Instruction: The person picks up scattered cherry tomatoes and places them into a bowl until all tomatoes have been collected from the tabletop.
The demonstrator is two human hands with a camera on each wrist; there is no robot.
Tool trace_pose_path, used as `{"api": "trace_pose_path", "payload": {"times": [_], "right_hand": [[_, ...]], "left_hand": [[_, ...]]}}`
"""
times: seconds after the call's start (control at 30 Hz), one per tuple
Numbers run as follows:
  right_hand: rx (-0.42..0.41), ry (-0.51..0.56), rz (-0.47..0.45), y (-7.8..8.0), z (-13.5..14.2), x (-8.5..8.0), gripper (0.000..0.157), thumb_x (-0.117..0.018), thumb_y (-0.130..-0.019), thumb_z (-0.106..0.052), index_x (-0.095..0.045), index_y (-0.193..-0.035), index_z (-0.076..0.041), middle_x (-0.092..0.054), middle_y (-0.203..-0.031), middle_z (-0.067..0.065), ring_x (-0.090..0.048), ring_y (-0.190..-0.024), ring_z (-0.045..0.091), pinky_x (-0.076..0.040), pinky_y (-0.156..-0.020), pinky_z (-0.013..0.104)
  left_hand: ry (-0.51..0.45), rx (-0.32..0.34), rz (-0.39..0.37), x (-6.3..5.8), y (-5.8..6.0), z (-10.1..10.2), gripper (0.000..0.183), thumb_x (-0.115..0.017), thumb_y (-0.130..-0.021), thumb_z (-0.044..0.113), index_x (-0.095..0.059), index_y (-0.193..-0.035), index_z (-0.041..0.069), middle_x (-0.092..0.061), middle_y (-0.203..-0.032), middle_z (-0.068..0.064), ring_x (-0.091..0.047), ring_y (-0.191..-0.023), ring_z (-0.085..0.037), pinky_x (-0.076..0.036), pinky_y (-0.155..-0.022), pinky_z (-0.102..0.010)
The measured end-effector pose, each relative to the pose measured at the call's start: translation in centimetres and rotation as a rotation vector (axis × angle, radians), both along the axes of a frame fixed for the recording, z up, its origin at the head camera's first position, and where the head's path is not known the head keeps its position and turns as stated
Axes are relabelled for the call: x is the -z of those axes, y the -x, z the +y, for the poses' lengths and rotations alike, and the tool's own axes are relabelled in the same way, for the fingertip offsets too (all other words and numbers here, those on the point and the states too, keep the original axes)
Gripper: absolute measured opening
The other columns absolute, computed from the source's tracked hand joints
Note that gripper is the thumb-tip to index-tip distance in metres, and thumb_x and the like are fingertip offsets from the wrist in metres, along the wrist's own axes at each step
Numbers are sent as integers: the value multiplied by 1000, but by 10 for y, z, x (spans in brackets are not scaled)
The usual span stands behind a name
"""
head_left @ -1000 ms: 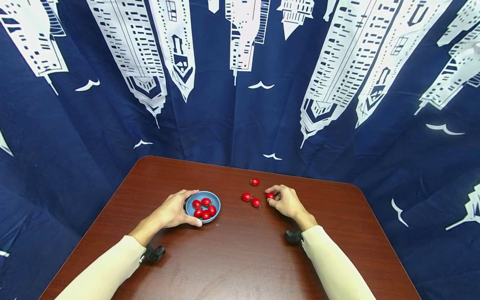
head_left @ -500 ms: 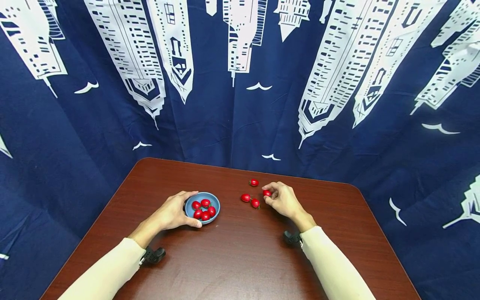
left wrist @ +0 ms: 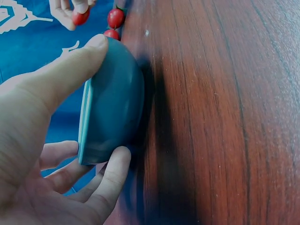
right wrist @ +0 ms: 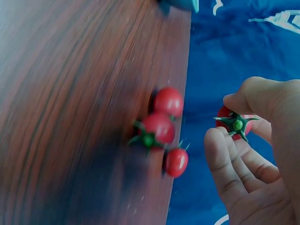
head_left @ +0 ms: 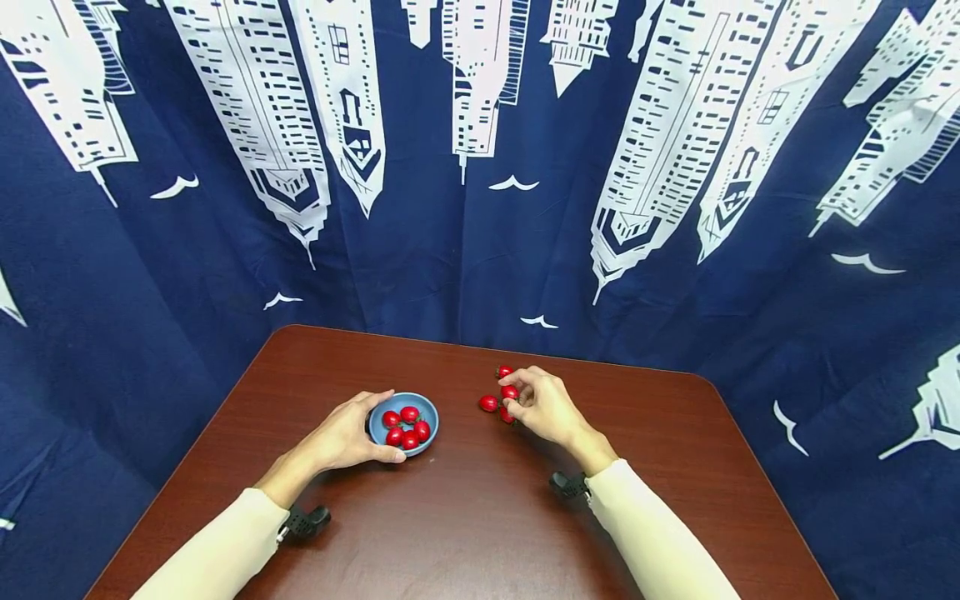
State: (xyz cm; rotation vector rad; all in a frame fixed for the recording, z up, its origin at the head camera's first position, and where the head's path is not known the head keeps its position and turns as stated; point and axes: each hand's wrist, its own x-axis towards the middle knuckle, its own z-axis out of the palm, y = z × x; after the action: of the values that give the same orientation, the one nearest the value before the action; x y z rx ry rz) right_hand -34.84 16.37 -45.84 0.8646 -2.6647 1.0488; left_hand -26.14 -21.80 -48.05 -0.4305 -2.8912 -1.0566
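Left hand [head_left: 341, 435]: fingers wide round bowl [left wrist: 115, 98], apparently steadying it. Right hand [head_left: 552, 410]: fingers narrowly pinching tomato [right wrist: 237, 124], presumably for control.

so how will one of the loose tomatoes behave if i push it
The loose tomatoes look likely to roll, given their rounded sides. Their shiny skin may feel slippery. Protruding green tops might make any rolling uneven.

Right wrist view: bowl [right wrist: 185, 3] clipped near 12 o'clock. Left wrist view: right hand [left wrist: 62, 13] clipped at 11, bowl's inside hidden.
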Motion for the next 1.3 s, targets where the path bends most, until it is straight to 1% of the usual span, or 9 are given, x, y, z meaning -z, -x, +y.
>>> {"api": "trace_pose_path", "payload": {"times": [0.2,0.27,0.37,0.5,0.6,0.8,0.9,1.07,1.3], "right_hand": [[-57,5,19,-7,-20,-8,34,-86,-94,-2,-85,-127,-10,-77,-108,9,-68,-79,6,-60,-72,20],[-72,2,24,-9,-27,-10,33,-86,-95,-2,-85,-127,-9,-77,-108,9,-67,-78,5,-60,-72,19],[-97,5,31,-11,-36,-11,33,-87,-96,-3,-84,-128,-6,-77,-108,9,-67,-78,5,-60,-71,19],[-133,9,33,-13,-50,-11,33,-87,-96,-4,-84,-129,-7,-77,-109,9,-67,-78,5,-60,-71,19],[-158,-9,40,-15,-62,-11,34,-87,-97,-5,-84,-131,-9,-77,-110,7,-67,-77,3,-62,-72,20],[-223,-23,56,-19,-85,-13,34,-87,-99,-6,-82,-133,-6,-77,-112,7,-66,-78,1,-63,-74,21],[-256,-32,53,-22,-96,-12,33,-87,-100,-6,-82,-132,-7,-77,-113,7,-67,-80,2,-63,-75,18],[-302,-59,49,-28,-114,-12,32,-85,-101,-8,-82,-132,-6,-77,-113,8,-69,-82,9,-62,-77,18],[-315,-109,49,-33,-129,-9,33,-84,-103,-11,-82,-136,-10,-79,-122,6,-69,-87,13,-60,-80,18]], "left_hand": [[5,-7,-1,0,0,0,112,-108,-78,48,-59,-167,-1,-73,-151,-21,-72,-135,-38,-58,-119,-61],[8,-6,-7,1,1,0,112,-108,-79,48,-59,-167,0,-73,-151,-20,-72,-136,-38,-58,-119,-61],[5,-1,-20,2,1,-1,111,-108,-79,48,-60,-167,2,-73,-151,-20,-72,-135,-38,-59,-119,-60],[-2,2,-29,3,1,-2,110,-108,-78,48,-60,-167,3,-74,-150,-18,-72,-134,-36,-59,-117,-59],[-7,3,-28,3,0,-2,110,-108,-78,48,-60,-167,3,-74,-149,-17,-73,-133,-35,-60,-117,-58],[-16,0,-34,0,0,-1,110,-108,-79,48,-60,-167,3,-74,-150,-17,-73,-134,-35,-59,-117,-59],[-17,2,-32,1,0,-1,110,-108,-79,48,-60,-167,2,-73,-151,-18,-73,-134,-35,-59,-117,-59],[-26,5,-32,1,-1,-1,110,-108,-80,48,-60,-166,1,-72,-153,-19,-73,-135,-36,-60,-117,-59],[-23,8,-42,-1,-1,-2,109,-108,-80,47,-59,-167,1,-73,-150,-19,-74,-132,-35,-62,-115,-58]]}}
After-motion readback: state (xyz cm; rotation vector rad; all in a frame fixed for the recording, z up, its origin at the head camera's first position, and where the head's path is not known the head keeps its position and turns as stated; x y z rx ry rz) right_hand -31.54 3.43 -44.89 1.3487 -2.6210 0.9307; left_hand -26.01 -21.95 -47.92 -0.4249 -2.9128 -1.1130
